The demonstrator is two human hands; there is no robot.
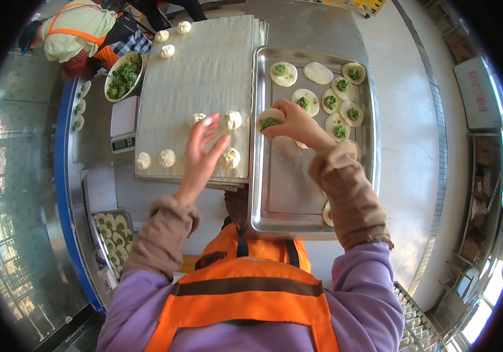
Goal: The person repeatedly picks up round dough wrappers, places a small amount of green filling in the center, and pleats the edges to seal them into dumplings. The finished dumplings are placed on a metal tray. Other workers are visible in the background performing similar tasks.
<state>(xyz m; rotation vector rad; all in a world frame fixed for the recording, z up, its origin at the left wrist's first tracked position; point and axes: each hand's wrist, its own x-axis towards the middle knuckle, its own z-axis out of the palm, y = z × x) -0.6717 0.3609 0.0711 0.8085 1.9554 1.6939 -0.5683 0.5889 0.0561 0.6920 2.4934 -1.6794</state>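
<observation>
My right hand [297, 121] grips the edge of a round dough wrapper [271, 115] with chopped green filling on it, above the left rim of a metal tray [286, 189]. Several other wrappers, most topped with green filling, lie in the tray, such as a filled wrapper [305, 102] just past my hand. Over the stacked, cloth-like ribbed sheets [190, 83], my left hand [205, 147] has its fingers apart and holds nothing. Close to its fingertips sit a pleated bun [231, 120] and a partly hidden bun [197, 119]. Another bun [231, 158] rests right of my left wrist.
Left of the sheets are a bowl of green filling [124, 77] and a digital scale [124, 119]. A co-worker [80, 33] bends over the far left corner. Lower left, a second tray [115, 237] holds filled wrappers. More buns [167, 51] sit at the sheets' far end.
</observation>
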